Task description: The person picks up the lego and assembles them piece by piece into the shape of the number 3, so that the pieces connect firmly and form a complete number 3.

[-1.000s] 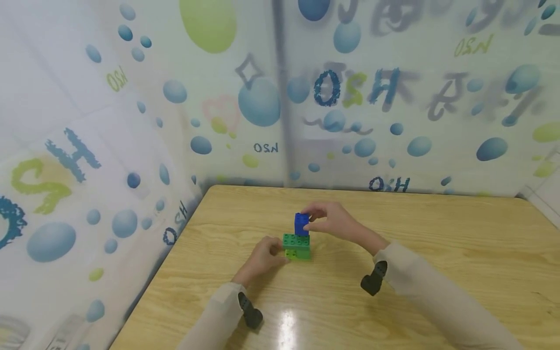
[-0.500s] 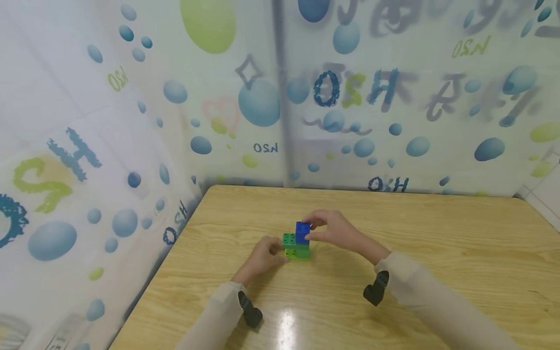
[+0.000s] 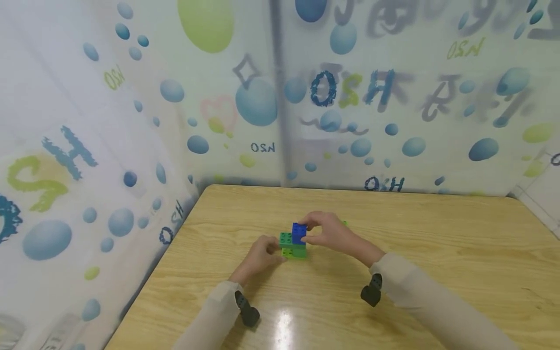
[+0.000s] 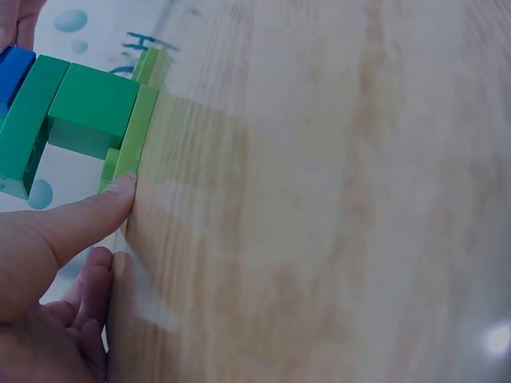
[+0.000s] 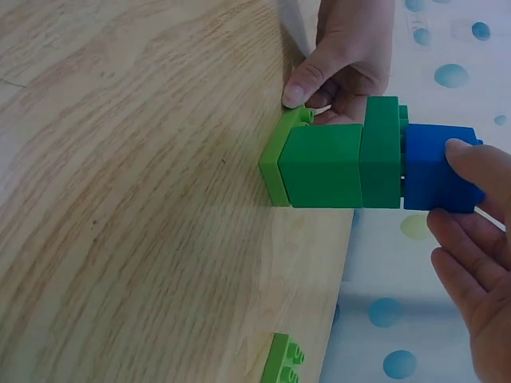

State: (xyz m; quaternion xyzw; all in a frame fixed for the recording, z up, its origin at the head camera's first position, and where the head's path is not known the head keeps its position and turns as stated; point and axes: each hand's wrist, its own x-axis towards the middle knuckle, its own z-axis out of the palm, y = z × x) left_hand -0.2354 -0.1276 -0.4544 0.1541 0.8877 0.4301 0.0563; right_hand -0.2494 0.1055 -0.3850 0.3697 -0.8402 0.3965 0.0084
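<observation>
Left of the frame's centre in the head view, the left hand lies low on the tabletop, fingers curled in against the base of a small brick stack; the left wrist view shows its thumb pressed flat to the edge of the thin light-green plate at the bottom, so this hand is steadying the stack, though whether the other fingers truly grip it I cannot tell. At centre stands the stack itself: the light-green plate, darker green bricks above it, and a blue brick on top, all hard moulded plastic with square edges, glossy faces and round studs. Such pieces should be light, stiff and a little slippery on their smooth sides; the flat opposing side faces look like the best place to pinch, and the stack would likely tip if pushed high without a hold at the base. Right of centre, the right hand pinches the blue brick between thumb and fingers, closed on its sides. Toward the lower middle of the right wrist view, a loose light-green studded piece lies apart on the wood-grain tabletop, which is smooth and shiny with a glare spot. Behind, a soft printed sheet with blue bubbles walls the scene.
</observation>
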